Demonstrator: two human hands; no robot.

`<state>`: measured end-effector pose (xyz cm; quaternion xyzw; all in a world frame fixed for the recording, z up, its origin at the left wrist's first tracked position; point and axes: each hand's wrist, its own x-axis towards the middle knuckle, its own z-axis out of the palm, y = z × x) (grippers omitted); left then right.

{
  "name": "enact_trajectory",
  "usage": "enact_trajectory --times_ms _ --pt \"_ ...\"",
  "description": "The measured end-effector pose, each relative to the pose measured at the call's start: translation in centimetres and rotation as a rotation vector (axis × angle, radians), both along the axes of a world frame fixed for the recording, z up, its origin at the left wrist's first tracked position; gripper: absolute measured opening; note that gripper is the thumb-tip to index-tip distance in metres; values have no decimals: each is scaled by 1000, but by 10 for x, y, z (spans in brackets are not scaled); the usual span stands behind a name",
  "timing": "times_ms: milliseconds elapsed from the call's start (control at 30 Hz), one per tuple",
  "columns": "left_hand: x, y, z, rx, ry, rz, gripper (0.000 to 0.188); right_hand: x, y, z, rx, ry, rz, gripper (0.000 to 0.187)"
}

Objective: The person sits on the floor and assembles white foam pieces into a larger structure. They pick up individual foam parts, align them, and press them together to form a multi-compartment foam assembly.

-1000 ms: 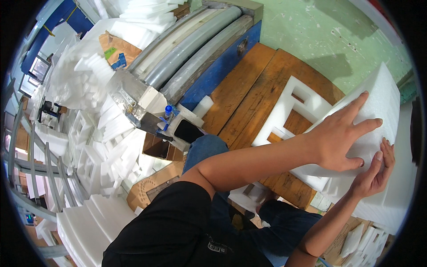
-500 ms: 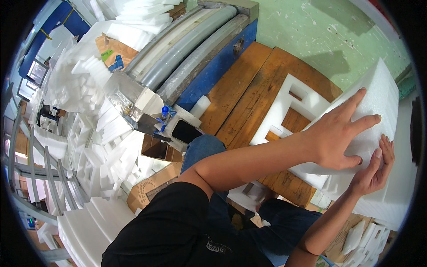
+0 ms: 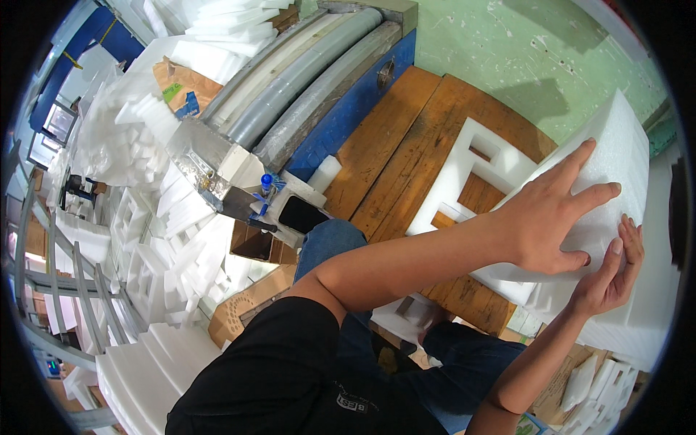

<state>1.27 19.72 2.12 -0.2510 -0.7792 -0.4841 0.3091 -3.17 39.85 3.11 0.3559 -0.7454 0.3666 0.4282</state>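
Observation:
A tall white foam block (image 3: 622, 145) stands at the right end of the wooden table. My left hand (image 3: 552, 217) rests on it with the fingers spread apart. Just below, my right hand (image 3: 612, 272) lies along the block's near side, its fingers stretched out and close together. Neither hand is wrapped round anything. Part of the block is hidden behind both hands. A white foam frame with cut-out openings (image 3: 444, 187) lies flat on the table, left of the block, partly covered by my left forearm.
The wooden table (image 3: 395, 167) meets a green wall (image 3: 493, 51). A machine with grey rollers (image 3: 308, 80) borders its left side, with a dark-screened phone (image 3: 303, 214) at the near end. Foam offcuts (image 3: 174, 261) heap up at left. Stacked foam sheets (image 3: 148, 377) stand at lower left.

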Motion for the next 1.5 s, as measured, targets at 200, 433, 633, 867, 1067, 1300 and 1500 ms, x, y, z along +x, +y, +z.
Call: enact_trajectory --times_ms 200,433,633,867,1067,1300,1500 --pt "2 -1 2 6 -28 -15 90 2 -2 -1 -30 3 -1 24" --pt "-2 -7 5 -53 -2 5 87 5 -18 8 -74 40 11 17" --pt "-4 -5 9 -89 54 17 86 7 -21 11 -111 63 -1 16" --pt "-1 2 17 -75 44 38 86 6 -19 13 -147 76 17 14" --pt "-4 0 11 -119 47 67 89 6 -25 14 -170 88 23 15" --pt "-6 3 9 -120 21 59 95 4 -24 14 -162 100 23 21" --pt "-4 8 9 -138 43 123 95 6 -22 14 -123 63 45 27"
